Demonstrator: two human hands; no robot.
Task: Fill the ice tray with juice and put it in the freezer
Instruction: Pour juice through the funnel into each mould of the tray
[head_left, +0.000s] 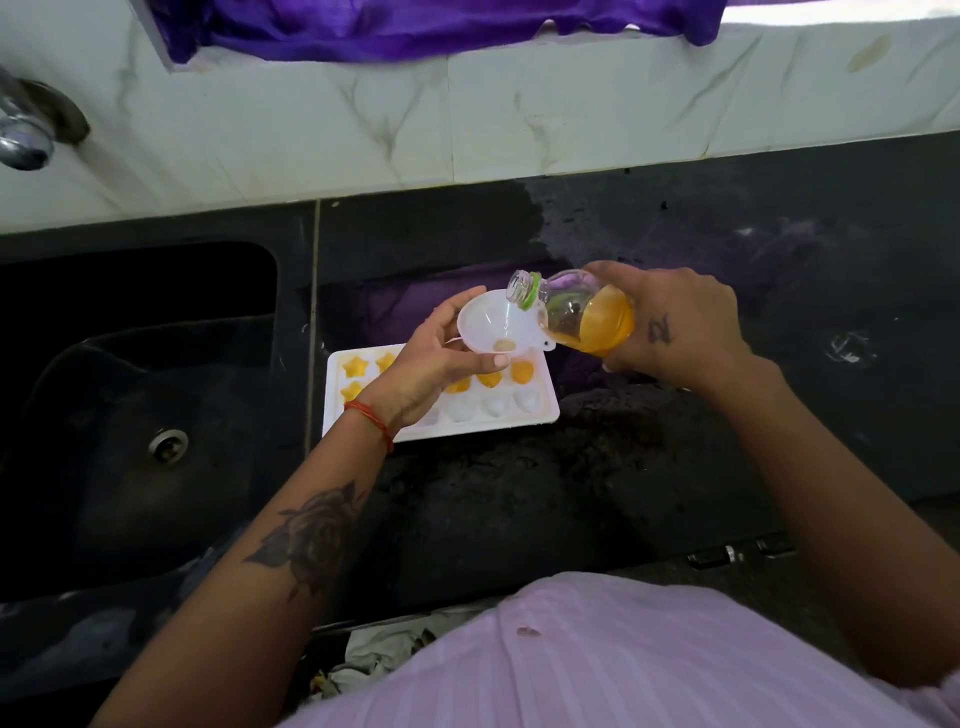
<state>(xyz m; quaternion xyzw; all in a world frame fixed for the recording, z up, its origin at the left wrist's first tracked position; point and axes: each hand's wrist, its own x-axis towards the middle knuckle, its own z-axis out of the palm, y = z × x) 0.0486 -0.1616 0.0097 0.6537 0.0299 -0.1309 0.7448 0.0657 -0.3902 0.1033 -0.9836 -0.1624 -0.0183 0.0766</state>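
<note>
A white ice tray lies on the black counter, its far star and heart cells filled with orange juice, its near cells white and empty. My left hand holds a white funnel above the tray. My right hand grips a clear bottle with a green neck ring, tilted on its side. The bottle's open mouth sits over the funnel's rim. Orange juice pools in the bottle's lower half. My left hand hides the tray's middle cells.
A dark sink with a metal drain lies left of the tray. A chrome tap juts out at the upper left. White marble tiles back the black counter, and purple cloth hangs above.
</note>
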